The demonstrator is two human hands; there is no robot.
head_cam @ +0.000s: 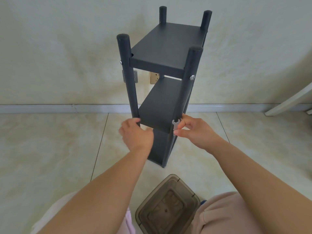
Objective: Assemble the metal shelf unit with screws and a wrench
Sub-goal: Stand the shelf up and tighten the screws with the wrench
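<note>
The dark metal shelf unit (162,78) stands upright on the tiled floor (50,149) at the centre of the view, its long axis vertical, the four posts pointing up toward 12 o'clock past the top shelf. Silver screws show on the front posts: one at 9 o'clock of the top shelf (121,62), another at its 4 o'clock (192,77). The left hand (135,132) has its grip curled round the front left post beside the middle shelf. The right hand (194,130) pinches a small flat wrench (175,124) against the front right post, its open end pointing to 12 o'clock. At 6 o'clock, between the knees, sits a smoky plastic box (167,206).
</note>
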